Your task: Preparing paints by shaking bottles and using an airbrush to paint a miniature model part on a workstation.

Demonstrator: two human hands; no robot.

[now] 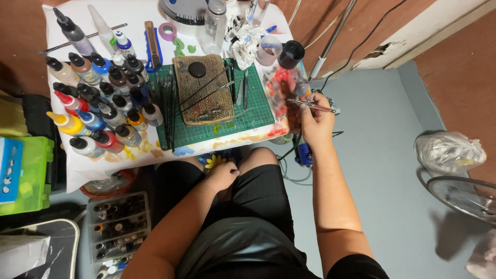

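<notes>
Starting far left of the green gridded cutting mat (219,121), a lime-green plastic storage box (31,175) sits low beside the paper-covered work table (67,160). Just left of the mat stands a tight cluster of dropper-top paint bottles (98,103) with black, red, yellow and blue caps, and below them, near the floor, a clear tray of small paint pots (116,227). On the mat rests a brown cork block (201,90) with a black round lid on it, thin brushes and tweezers lying beside it. Below the mat, the left hand (222,175) is curled almost closed on the lap; whether it pinches anything cannot be told, though a small blue piece with a yellow flower pattern (213,160) shows just above it. Right of the mat, at the paint-smeared table edge, the right hand (316,121) is closed round a slim silver airbrush (310,105), its tip pointing back toward the mat. Behind it stand a clear plastic cup (268,49) and a black-capped jar (290,54). The risks look plain: the airbrush hose trailing off the edge could snag and tug the tool, and a careless elbow could topple those crowded bottles. Far right, a clear plastic bag (448,152) lies on the grey floor.
</notes>
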